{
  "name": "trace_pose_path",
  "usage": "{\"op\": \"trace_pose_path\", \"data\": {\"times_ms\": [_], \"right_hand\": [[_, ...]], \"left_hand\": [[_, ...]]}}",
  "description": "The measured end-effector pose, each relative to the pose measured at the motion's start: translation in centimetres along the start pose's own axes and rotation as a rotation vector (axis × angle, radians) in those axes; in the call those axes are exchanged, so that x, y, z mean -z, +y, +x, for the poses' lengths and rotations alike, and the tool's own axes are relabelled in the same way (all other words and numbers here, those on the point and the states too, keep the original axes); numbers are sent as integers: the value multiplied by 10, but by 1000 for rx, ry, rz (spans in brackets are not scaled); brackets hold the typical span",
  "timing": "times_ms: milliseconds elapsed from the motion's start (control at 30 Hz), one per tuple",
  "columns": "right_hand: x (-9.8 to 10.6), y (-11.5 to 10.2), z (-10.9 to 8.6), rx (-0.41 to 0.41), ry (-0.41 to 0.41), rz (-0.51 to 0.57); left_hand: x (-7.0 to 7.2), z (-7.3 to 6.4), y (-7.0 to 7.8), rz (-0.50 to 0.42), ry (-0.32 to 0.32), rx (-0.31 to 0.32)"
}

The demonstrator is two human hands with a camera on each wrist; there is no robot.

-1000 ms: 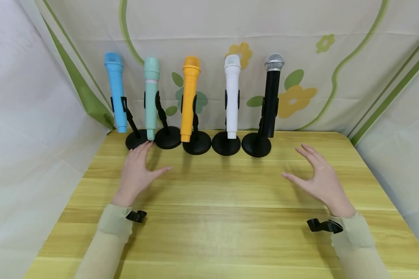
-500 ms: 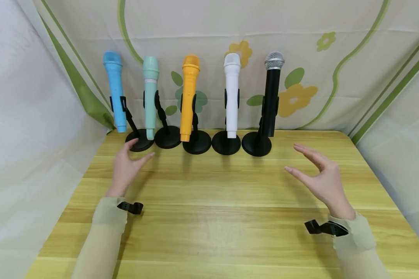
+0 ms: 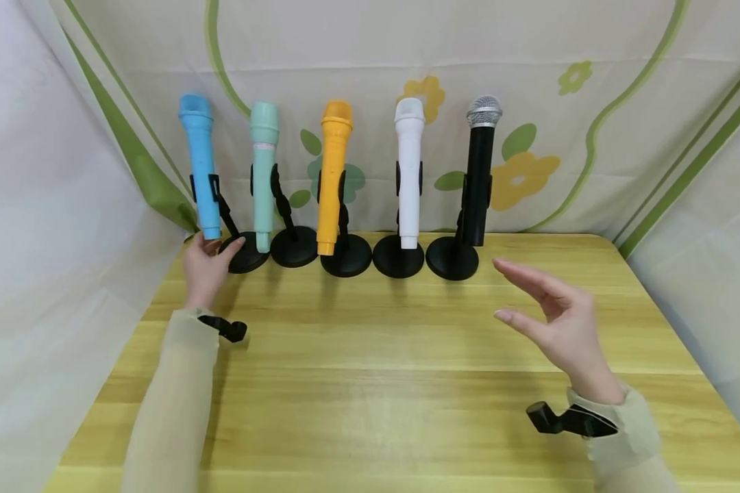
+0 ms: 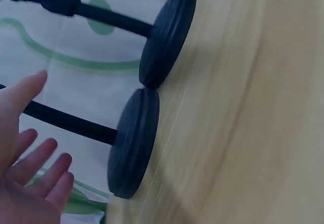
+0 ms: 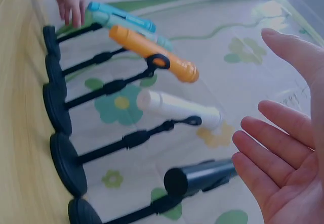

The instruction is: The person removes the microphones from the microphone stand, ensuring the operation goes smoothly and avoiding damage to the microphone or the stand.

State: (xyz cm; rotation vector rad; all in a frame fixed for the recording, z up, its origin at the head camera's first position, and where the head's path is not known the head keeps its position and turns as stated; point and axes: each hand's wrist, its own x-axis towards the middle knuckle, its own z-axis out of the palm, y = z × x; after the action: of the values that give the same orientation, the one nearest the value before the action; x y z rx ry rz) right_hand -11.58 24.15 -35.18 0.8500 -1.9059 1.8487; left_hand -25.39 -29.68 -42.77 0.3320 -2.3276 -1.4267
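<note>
At the left end of a row of microphones on desk stands, a blue microphone (image 3: 201, 164) leans in its clip. My left hand (image 3: 205, 270) is just below its lower end, beside the round black base (image 3: 248, 257). Its thumb and fingers are spread around nothing, as the left wrist view shows near the stand's pole (image 4: 71, 124). Over the right part of the table, my right hand (image 3: 564, 325) holds nothing, its thumb apart from its fingers. The black microphone (image 3: 479, 178) with a silver mesh head is nearest to it.
Between the end ones stand mint green (image 3: 264, 178), orange (image 3: 334, 178) and white (image 3: 410, 174) microphones, each on its own stand. The wooden table (image 3: 370, 383) meets a flowered curtain (image 3: 358, 41) at the back, with white cloth (image 3: 49, 274) on the left.
My left hand has moved away and to the left, from below the mint green microphone to below the blue one. My right hand has shifted slightly left. The microphones stay in place.
</note>
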Motion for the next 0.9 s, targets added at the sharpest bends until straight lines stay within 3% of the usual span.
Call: {"op": "trace_pose_path", "data": {"times_ms": [267,700,900], "right_hand": [[-21,2,5,-2,-94,25],[-74,9,21,-128,-242,1],[-91,17,24,-159,-270,23]], "left_hand": [[-11,26,-6,-22,89,-59],[-14,34,-6,63,106,-131],[-13,35,-5,-4,99,-93]]}}
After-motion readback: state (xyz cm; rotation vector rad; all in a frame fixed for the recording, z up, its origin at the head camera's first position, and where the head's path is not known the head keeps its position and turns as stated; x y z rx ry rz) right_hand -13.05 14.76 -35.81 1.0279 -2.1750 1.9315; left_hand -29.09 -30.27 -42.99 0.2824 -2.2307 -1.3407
